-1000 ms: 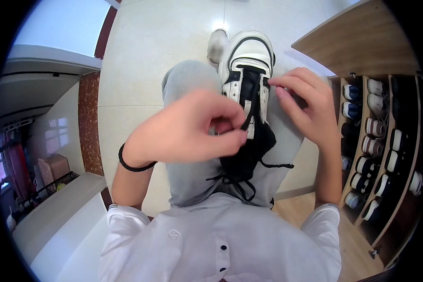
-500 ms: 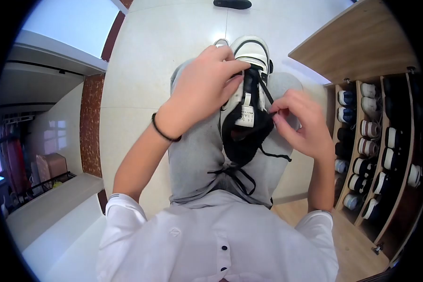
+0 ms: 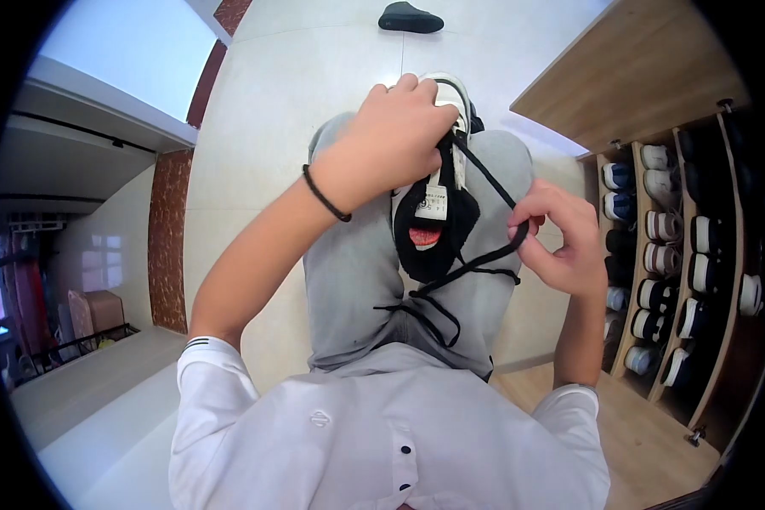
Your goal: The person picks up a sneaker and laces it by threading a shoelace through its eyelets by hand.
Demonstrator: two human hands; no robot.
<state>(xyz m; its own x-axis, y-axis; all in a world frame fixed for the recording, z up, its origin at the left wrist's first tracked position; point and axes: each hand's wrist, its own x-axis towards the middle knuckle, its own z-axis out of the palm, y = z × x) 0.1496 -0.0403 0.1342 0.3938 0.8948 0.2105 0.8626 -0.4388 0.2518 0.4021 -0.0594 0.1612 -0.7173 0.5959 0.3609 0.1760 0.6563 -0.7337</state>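
A black-and-white shoe [image 3: 438,212] rests on my grey trouser legs, its toe pointing away from me and its opening toward me. A white label shows on its tongue, with a red patch inside below it. My left hand [image 3: 406,127] is closed over the upper front part of the shoe and hides much of it. At the right, my right hand [image 3: 559,234] pinches a black lace [image 3: 489,177], which runs taut from the shoe's front to my fingertips. Loose lace ends lie across my lap.
A dark shoe [image 3: 410,17] lies on the tiled floor ahead. On the right stands a wooden shoe cabinet [image 3: 637,255] with rows of shoes and an open door panel [image 3: 629,72]. A brown box [image 3: 98,313] is at the far left.
My right hand has moved slightly right and down, drawing a longer stretch of lace out from the shoe. The shoe has tilted, and its red interior shows more.
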